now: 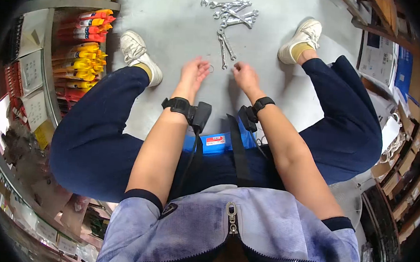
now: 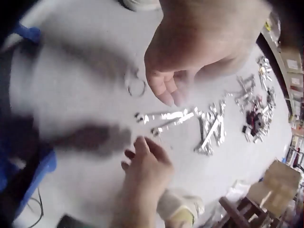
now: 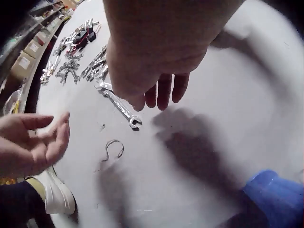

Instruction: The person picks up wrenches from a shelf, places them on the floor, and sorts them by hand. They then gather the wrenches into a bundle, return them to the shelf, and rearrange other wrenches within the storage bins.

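My left hand (image 1: 194, 75) hovers over the grey floor with its fingers loosely bent, holding nothing. A thin wire loop (image 3: 114, 149) is apart from both hands, on the floor side of the left fingertips; from the head it appears just beside them. My right hand (image 1: 246, 79) hangs across from the left, its fingers (image 3: 164, 90) relaxed and pointing down. Just beyond both hands lie two wrenches (image 1: 224, 50), their near ends close to the right fingertips. Farther out, several more combination wrenches (image 1: 235, 12) form a loose pile.
A white shoe (image 1: 136, 53) stands left of the wrenches and another shoe (image 1: 301, 40) right of them. Racks of red and yellow packaged items (image 1: 80, 66) line the left. Cardboard boxes (image 1: 378, 60) stand at right. A blue pouch (image 1: 216, 142) sits between the legs.
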Demonstrator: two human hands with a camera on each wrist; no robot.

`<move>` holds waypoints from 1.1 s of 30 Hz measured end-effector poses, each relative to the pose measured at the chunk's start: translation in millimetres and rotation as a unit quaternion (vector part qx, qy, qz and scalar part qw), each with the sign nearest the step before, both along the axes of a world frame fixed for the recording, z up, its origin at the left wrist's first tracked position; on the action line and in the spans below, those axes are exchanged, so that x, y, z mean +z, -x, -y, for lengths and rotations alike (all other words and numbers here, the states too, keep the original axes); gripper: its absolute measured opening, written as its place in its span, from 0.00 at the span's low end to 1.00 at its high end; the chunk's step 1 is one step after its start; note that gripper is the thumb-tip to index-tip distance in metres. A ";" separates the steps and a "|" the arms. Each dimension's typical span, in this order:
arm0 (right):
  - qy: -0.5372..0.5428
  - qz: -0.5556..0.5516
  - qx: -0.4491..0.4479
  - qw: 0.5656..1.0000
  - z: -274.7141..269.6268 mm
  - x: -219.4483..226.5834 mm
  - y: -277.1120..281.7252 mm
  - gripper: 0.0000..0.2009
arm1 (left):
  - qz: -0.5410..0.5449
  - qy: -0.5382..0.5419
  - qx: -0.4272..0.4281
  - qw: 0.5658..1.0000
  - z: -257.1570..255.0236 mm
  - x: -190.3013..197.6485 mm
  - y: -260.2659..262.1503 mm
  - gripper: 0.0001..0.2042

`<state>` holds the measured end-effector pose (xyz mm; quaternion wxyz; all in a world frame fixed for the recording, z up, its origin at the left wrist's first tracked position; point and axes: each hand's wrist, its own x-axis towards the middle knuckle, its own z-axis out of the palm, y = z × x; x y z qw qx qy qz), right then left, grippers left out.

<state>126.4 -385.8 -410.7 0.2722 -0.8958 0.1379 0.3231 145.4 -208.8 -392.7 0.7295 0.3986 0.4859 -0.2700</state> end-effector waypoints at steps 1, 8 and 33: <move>0.002 0.021 -0.033 0.999 -1.6 -3.3 -2.7 0.12 | -0.008 -0.020 0.004 1.000 -10.4 -9.0 2.3 0.14; 0.044 0.070 -0.063 0.995 -14.1 -0.1 -22.4 0.15 | -0.066 -0.045 -0.004 0.997 -23.5 -34.2 17.1 0.17; 0.071 0.020 -0.098 0.993 -15.0 -22.5 -34.7 0.13 | -0.045 -0.018 -0.025 0.999 -12.8 -29.8 13.8 0.16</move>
